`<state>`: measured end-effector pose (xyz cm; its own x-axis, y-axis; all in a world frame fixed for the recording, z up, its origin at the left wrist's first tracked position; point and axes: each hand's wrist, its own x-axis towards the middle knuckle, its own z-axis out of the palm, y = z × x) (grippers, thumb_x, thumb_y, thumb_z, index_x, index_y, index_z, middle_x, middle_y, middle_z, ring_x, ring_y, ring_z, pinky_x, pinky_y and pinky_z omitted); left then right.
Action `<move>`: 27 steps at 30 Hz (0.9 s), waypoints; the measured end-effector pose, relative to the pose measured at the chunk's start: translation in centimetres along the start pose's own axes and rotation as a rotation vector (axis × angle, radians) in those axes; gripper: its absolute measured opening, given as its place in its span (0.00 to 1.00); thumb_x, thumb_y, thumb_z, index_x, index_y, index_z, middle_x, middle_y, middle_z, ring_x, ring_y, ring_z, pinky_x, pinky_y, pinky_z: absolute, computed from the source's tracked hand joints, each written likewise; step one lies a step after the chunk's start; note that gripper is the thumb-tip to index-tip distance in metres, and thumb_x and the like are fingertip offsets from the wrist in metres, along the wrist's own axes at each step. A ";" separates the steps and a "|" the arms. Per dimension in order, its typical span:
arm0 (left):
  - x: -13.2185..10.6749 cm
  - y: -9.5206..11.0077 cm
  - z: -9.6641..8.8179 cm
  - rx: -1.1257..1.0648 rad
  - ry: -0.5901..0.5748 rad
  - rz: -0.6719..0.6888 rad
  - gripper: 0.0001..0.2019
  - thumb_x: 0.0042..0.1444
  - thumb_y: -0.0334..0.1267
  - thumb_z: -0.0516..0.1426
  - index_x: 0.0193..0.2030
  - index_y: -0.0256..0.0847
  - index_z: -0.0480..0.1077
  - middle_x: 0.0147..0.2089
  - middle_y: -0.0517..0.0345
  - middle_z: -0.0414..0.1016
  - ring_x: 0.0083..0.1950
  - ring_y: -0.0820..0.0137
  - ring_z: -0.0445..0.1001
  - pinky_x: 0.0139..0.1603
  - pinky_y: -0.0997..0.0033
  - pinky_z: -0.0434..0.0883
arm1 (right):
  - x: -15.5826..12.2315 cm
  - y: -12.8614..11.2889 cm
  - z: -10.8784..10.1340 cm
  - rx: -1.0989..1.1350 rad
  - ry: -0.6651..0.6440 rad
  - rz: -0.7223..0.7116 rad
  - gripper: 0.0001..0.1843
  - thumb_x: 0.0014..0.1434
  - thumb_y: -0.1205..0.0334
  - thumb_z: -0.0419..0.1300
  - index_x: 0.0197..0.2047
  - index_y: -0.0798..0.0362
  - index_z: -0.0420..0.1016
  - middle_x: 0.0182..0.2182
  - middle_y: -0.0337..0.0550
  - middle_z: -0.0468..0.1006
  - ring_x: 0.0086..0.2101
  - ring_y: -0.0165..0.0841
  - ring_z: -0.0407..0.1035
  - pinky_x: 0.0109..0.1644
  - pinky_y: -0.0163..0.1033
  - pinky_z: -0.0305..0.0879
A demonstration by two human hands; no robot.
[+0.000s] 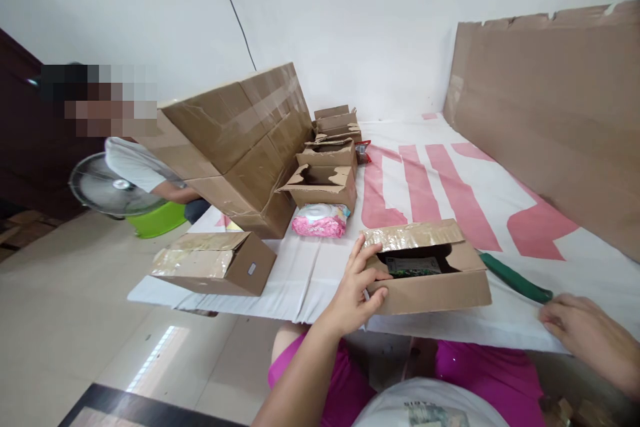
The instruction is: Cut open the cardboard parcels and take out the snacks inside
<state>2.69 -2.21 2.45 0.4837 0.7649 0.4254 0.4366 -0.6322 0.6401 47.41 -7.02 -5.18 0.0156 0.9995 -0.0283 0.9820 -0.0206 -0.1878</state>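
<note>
Open box point(430, 298): on the table point(305, 287) at its near edge, in front of the seated person, its top partly open between the flaps, with a dark gap inside
Printed item point(414, 267): inside the open box, showing a pale label and a green pattern, its lettering too small to read
Left hand point(359, 285): at the left end of the open box, fingers grasping it, thumb against the front wall and a fingertip in the opening
Right hand point(585, 323): at the right, by the near edge of the table, fingers curled beside the end of the green handle; whether they grip or touch it, I cannot tell
Green handle point(520, 281): lying slantwise just right of the open box, its far end next to the box corner
Pink packet point(320, 221): beyond the open box and to its left, just in front of a row of boxes point(320, 195) with raised flaps
Taped box point(210, 263): at the table's left end, near the big carton stack point(235, 147)
Cardboard sheet point(545, 127): standing along the right side
Co-worker point(133, 163): behind the carton stack, near a fan point(90, 180)
</note>
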 end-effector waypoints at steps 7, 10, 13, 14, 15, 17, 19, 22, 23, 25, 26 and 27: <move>0.0 0.0 0.1 0.000 0.003 -0.004 0.12 0.64 0.44 0.55 0.48 0.43 0.75 0.72 0.47 0.55 0.77 0.49 0.36 0.71 0.37 0.51 | 0.3 1.4 -1.3 0.178 -0.139 0.096 0.18 0.53 0.47 0.51 0.32 0.39 0.82 0.37 0.45 0.83 0.39 0.46 0.77 0.45 0.47 0.71; 0.1 0.0 0.1 -0.010 0.003 -0.004 0.13 0.64 0.45 0.54 0.48 0.43 0.75 0.72 0.48 0.55 0.77 0.49 0.35 0.72 0.37 0.49 | 1.1 1.3 -2.3 0.227 -0.027 0.229 0.21 0.53 0.43 0.50 0.41 0.41 0.78 0.40 0.42 0.83 0.36 0.44 0.77 0.40 0.45 0.71; 0.1 0.0 0.1 -0.011 0.008 -0.006 0.14 0.64 0.46 0.54 0.48 0.43 0.76 0.72 0.48 0.55 0.77 0.49 0.35 0.72 0.36 0.49 | 2.3 0.6 -2.1 0.165 0.054 0.174 0.24 0.54 0.42 0.49 0.43 0.46 0.76 0.45 0.48 0.81 0.40 0.44 0.76 0.44 0.45 0.70; 0.1 0.1 0.1 -0.008 0.006 -0.010 0.14 0.64 0.46 0.54 0.48 0.44 0.76 0.72 0.48 0.55 0.77 0.49 0.35 0.72 0.36 0.49 | 2.8 0.3 -1.7 0.126 0.048 0.138 0.24 0.54 0.43 0.49 0.44 0.48 0.75 0.46 0.51 0.81 0.43 0.45 0.75 0.46 0.46 0.69; 0.1 0.2 0.1 -0.004 0.002 -0.016 0.13 0.64 0.45 0.54 0.47 0.44 0.76 0.72 0.48 0.55 0.77 0.49 0.35 0.71 0.36 0.49 | 3.2 0.1 -1.3 0.087 0.031 0.098 0.25 0.54 0.43 0.50 0.45 0.50 0.75 0.47 0.54 0.80 0.46 0.47 0.74 0.49 0.46 0.68; 0.1 0.3 0.0 0.005 -0.010 -0.023 0.13 0.64 0.45 0.54 0.48 0.45 0.76 0.72 0.49 0.54 0.77 0.49 0.34 0.72 0.36 0.48 | 4.0 -0.3 -0.3 0.025 -0.002 0.029 0.25 0.55 0.46 0.51 0.46 0.54 0.75 0.49 0.58 0.78 0.50 0.50 0.71 0.54 0.47 0.65; 0.0 0.3 0.0 0.007 -0.018 -0.021 0.13 0.64 0.44 0.54 0.51 0.45 0.75 0.72 0.49 0.54 0.77 0.50 0.34 0.72 0.36 0.48 | 4.5 -0.5 0.2 -0.003 -0.036 0.008 0.23 0.56 0.48 0.51 0.45 0.55 0.74 0.47 0.61 0.78 0.49 0.50 0.71 0.53 0.48 0.64; -0.1 0.2 0.0 0.002 -0.011 -0.006 0.19 0.64 0.43 0.54 0.60 0.45 0.68 0.72 0.47 0.54 0.77 0.50 0.35 0.71 0.35 0.49 | 5.0 -0.3 -0.5 0.033 -0.060 0.034 0.20 0.54 0.49 0.51 0.42 0.54 0.72 0.44 0.59 0.78 0.46 0.48 0.72 0.49 0.45 0.65; -0.1 0.1 0.1 0.000 -0.005 -0.002 0.20 0.64 0.43 0.54 0.63 0.45 0.65 0.72 0.46 0.54 0.77 0.50 0.35 0.71 0.35 0.49 | 5.1 -0.2 -1.1 0.061 -0.054 0.054 0.20 0.53 0.48 0.51 0.42 0.53 0.71 0.44 0.58 0.78 0.46 0.47 0.73 0.48 0.44 0.66; -0.1 -0.1 0.2 -0.003 0.005 0.005 0.23 0.65 0.43 0.54 0.65 0.45 0.62 0.72 0.45 0.55 0.77 0.51 0.36 0.71 0.34 0.49 | 5.2 -0.1 -2.7 0.121 -0.015 0.111 0.21 0.53 0.46 0.50 0.43 0.51 0.69 0.44 0.55 0.79 0.44 0.46 0.74 0.45 0.43 0.67; -0.1 -0.1 0.3 -0.005 0.008 0.008 0.23 0.64 0.43 0.54 0.66 0.45 0.61 0.72 0.45 0.55 0.77 0.51 0.36 0.71 0.34 0.49 | 5.2 -0.1 -3.6 0.148 0.024 0.139 0.23 0.52 0.45 0.50 0.45 0.50 0.68 0.44 0.54 0.79 0.42 0.45 0.74 0.43 0.43 0.67; -0.1 -0.2 0.3 -0.006 0.009 0.007 0.23 0.65 0.43 0.54 0.66 0.45 0.61 0.72 0.45 0.55 0.77 0.51 0.36 0.71 0.34 0.48 | 5.1 -0.2 -4.5 0.172 0.071 0.159 0.25 0.52 0.43 0.50 0.46 0.50 0.68 0.44 0.53 0.79 0.39 0.44 0.75 0.41 0.44 0.68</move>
<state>2.78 -2.22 2.10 0.4798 0.7613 0.4361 0.4284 -0.6370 0.6408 48.11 -1.79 -0.85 0.1870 0.9824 -0.0025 0.9197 -0.1759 -0.3509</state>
